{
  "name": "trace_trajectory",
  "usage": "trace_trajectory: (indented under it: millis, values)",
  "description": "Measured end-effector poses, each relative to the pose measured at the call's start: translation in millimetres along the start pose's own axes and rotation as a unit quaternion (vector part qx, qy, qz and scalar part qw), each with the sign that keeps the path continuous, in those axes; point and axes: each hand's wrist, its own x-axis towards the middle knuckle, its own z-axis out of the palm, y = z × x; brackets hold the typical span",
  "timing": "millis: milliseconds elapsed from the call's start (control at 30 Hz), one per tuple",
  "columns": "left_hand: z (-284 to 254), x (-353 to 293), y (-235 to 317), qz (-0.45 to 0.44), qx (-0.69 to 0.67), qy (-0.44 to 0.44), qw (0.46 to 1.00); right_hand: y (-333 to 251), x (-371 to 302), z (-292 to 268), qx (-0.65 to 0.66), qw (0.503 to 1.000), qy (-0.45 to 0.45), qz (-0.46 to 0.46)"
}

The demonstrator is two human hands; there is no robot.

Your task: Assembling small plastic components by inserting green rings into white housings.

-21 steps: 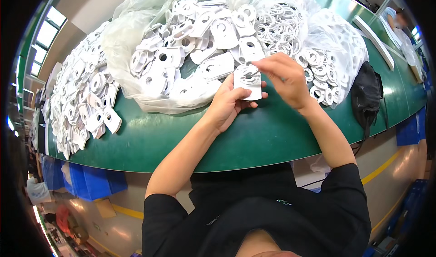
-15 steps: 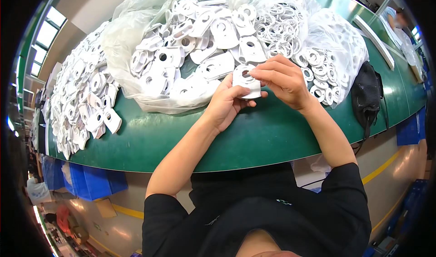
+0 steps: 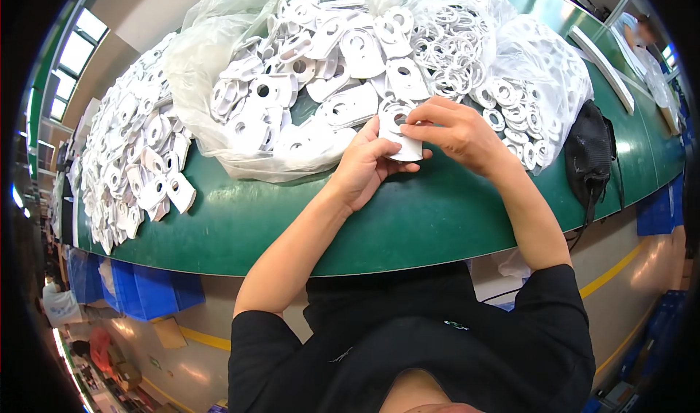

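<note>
My left hand is closed around the lower part of a flat white plastic piece, rounded at one end and with a round hole, its thumb lying on the front face. The bent fingers of my right hand are pinched together against the right side of the piece beside the hole. Whatever lies between those fingertips is hidden. Just beyond my hands, a clear plastic bag holds many similar white pieces. Thin white rings lie spilling out near my right hand.
On the left of the green table is a big heap of white pieces. A black mesh pouch sits at the right, with a long white bar behind it. Blue bins stand below the table's left edge.
My right fingertips have slid a little lower over the piece, and the hand has dropped slightly. The piece has shifted slightly right and down in my left hand.
</note>
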Motion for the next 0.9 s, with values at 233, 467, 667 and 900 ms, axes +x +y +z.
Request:
trace_trajectory:
  millis: [233,467,667,900]
  values:
    - [-6.4,3.3,-1.3,0.011,0.012,-0.012,1.0,-2.0,0.9,-3.1,-0.001,1.0,-0.028,0.005]
    - [-6.1,1.1,-3.7,0.038,0.072,-0.007,0.997,-12.3,5.5,-7.0,-0.007,0.999,-0.046,0.015]
    - [-4.4,3.0,-3.1,0.084,0.105,-0.002,0.991,-7.4,0.1,2.1,0.137,0.985,0.035,0.097]
    - [0.7,0.5,-10.8,0.102,0.282,-0.017,0.954,1.6,-2.2,5.5,0.317,0.895,0.056,0.308]
